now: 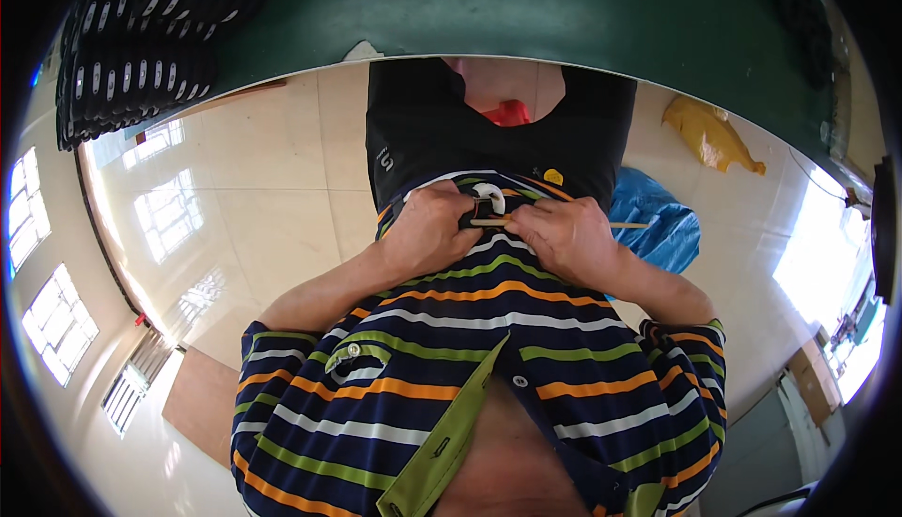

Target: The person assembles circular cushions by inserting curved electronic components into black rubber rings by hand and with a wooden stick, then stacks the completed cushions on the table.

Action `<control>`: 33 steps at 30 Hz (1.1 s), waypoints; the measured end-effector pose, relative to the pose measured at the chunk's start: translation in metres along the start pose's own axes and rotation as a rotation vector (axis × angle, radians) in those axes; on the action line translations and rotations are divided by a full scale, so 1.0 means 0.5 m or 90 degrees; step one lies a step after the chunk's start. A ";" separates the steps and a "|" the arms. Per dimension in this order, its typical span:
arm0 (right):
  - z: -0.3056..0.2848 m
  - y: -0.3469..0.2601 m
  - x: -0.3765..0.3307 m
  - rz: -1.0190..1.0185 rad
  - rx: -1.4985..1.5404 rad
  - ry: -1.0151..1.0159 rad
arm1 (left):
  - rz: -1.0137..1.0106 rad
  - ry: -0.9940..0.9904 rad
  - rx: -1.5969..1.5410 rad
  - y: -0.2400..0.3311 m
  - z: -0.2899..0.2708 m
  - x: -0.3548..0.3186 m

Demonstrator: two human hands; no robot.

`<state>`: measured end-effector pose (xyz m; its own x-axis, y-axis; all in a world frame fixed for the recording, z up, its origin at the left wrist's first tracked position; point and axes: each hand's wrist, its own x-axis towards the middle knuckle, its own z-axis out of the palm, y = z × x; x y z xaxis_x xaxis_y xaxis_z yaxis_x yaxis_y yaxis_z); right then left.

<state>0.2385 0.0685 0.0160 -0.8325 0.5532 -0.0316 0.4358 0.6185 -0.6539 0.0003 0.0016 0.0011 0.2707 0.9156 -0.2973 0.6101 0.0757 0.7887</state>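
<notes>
Close to my waist, both hands work right beside each other over my striped shirt. My left hand is closed, its thumb and fingertips pinching a small black piece; the exact kind cannot be made out. A white curved part shows just beyond that piece. Between the fingers of my right hand lies a thin wooden stick, which passes under the fingers. Its left tip comes out near the black piece and its other end sticks out to the right.
A green tabletop curves across the far side. Stacks of black items with white tags stand at its left. On the floor to the right lie a yellow plastic bag and a blue plastic bag. Something red shows between my legs.
</notes>
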 end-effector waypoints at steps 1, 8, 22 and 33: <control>0.002 0.000 0.001 0.010 0.019 0.002 | 0.007 0.006 0.003 -0.001 0.000 0.001; 0.018 0.014 0.013 0.024 0.098 -0.002 | -0.021 0.053 -0.008 0.003 0.002 0.000; -0.002 0.007 0.023 -0.032 -0.058 -0.031 | -0.076 0.000 0.065 0.014 0.020 -0.001; 0.007 0.007 0.027 -0.021 -0.062 -0.043 | -0.081 0.001 0.029 0.005 0.011 0.002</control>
<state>0.2277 0.0759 0.0108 -0.8669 0.4943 -0.0640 0.4356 0.6888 -0.5795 0.0060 0.0008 -0.0002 0.1872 0.9006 -0.3924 0.6729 0.1735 0.7191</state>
